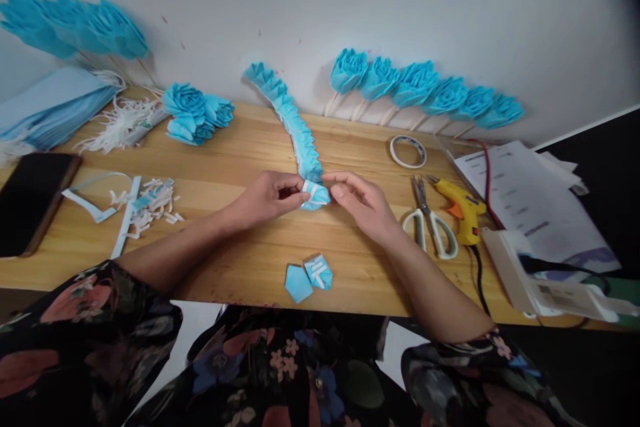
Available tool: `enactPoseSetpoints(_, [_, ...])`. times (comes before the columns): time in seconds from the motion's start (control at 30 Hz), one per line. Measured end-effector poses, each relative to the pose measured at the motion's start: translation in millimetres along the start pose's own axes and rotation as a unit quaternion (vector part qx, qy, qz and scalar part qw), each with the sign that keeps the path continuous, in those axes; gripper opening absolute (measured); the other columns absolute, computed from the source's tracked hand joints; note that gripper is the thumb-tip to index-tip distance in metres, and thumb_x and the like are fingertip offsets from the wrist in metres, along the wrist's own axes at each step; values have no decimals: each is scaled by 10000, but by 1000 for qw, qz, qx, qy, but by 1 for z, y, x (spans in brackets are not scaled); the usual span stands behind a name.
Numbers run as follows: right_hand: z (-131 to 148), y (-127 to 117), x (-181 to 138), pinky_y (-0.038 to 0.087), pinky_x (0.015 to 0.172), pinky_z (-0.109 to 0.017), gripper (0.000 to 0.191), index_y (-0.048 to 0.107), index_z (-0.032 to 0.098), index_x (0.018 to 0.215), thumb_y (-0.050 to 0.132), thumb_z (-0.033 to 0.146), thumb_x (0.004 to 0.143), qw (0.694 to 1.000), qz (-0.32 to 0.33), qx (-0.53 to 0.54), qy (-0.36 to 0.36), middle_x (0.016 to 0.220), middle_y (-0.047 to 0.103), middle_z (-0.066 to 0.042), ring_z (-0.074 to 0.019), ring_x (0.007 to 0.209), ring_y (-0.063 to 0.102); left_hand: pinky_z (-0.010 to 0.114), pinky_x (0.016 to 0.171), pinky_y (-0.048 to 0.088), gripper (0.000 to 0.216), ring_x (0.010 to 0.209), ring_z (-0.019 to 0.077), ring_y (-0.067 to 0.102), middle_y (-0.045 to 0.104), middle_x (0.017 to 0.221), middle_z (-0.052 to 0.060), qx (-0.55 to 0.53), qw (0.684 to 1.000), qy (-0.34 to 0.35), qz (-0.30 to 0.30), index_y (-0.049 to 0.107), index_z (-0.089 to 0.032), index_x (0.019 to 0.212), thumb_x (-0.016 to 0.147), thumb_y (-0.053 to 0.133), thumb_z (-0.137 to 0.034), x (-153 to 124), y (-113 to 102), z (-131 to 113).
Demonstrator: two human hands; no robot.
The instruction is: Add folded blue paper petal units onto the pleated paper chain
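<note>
A folded blue paper piece [316, 194] with white tape strips is pinched between my left hand [270, 197] and my right hand [361, 199] at the near end of a long chain of folded blue pieces [293, 120]. The chain curves away toward the wall. Two more folded blue pieces [309, 277] lie on the wooden table [240, 147] near its front edge, below my hands.
Scissors [431, 221], a yellow glue gun [461, 208] and a tape roll [408, 150] lie right of my hands, with papers [525, 200] and a white box [545, 280] beyond. Blue paper roses [425, 83] lean on the wall. A phone [31, 199], paper scraps [145, 203] and blue sheets [50, 107] lie left.
</note>
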State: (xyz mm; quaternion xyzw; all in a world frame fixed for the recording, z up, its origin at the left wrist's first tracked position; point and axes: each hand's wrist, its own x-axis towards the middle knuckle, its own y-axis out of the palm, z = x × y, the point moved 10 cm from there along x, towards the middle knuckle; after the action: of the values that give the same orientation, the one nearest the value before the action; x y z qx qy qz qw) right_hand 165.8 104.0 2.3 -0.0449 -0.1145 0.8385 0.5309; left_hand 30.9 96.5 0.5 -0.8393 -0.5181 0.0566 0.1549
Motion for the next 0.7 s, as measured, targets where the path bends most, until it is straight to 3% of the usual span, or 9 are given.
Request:
enactPoseSetpoints(0.13, [-5, 13, 0, 502, 715, -286, 296, 685, 198, 1025, 669, 443, 859, 998, 46, 14, 27, 854, 705, -22, -149, 768, 642, 212, 557, 311, 285, 597, 93, 400, 450, 623, -30, 14, 1000, 6, -2, 565, -148, 711, 879, 570, -378, 1, 0, 1])
enactPoseSetpoints(0.3, [-9, 10, 0, 382, 592, -250, 227, 653, 197, 816, 636, 417, 868, 999, 26, -38, 22, 684, 588, 21, -117, 629, 509, 210, 556, 314, 310, 599, 96, 411, 467, 630, -29, 17, 1000, 2, 13, 586, -148, 740, 885, 580, -421, 1, 3, 3])
enactPoseSetpoints(0.47, [-13, 11, 1, 399, 614, -262, 224, 648, 207, 800, 626, 422, 862, 998, 31, -42, 27, 694, 594, 12, -131, 647, 515, 226, 623, 387, 295, 672, 117, 496, 577, 734, 4, -7, 1000, -3, -9, 637, -140, 865, 893, 587, -429, 1, -2, 7])
enactPoseSetpoints(0.7, [-15, 14, 0, 368, 582, -254, 236, 635, 201, 750, 631, 411, 857, 998, 37, -48, 34, 667, 580, 19, -116, 609, 485, 215, 602, 377, 273, 638, 106, 486, 564, 693, -12, 9, 1000, 1, 1, 627, -140, 815, 916, 566, -386, -1, -1, 5])
